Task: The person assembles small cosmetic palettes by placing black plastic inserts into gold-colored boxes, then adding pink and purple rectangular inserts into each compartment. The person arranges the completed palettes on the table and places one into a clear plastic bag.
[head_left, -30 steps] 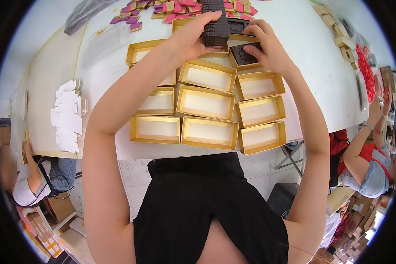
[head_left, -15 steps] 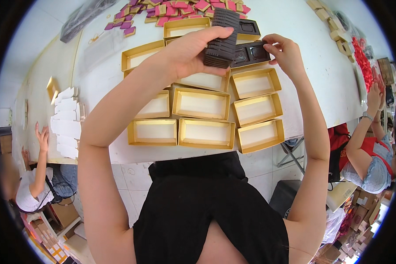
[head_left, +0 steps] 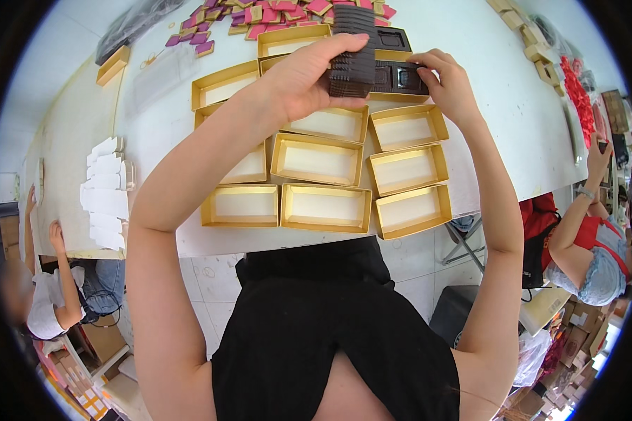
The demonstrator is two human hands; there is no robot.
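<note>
My left hand [head_left: 309, 77] grips a thick stack of dark brown plastic insert trays [head_left: 352, 52] above the gold boxes. With bent fingers, my right hand [head_left: 448, 81] pinches the right end of a single dark insert tray [head_left: 400, 77]. That tray lies level at an open gold box [head_left: 400, 97], whose front wall shows below it; whether it is fully seated I cannot tell. Just behind, another dark insert tray [head_left: 392, 39] sits in a box. Nearer me stand several open gold boxes with white bottoms, such as the middle one [head_left: 317, 160]. My left hand and the stack cover some boxes.
Pink, purple and gold small pieces [head_left: 288, 12] are heaped at the back. On the left are white folded cartons [head_left: 107, 193] and a lone gold box [head_left: 112, 65]. A co-worker's hand [head_left: 57, 238] is at the left; another person's arm [head_left: 590, 175] is at the right.
The insert tray in my right hand has shifted slightly away from me, exposing the box's gold front wall. On the left, a gold box has moved farther back, and the co-worker's hand has lowered.
</note>
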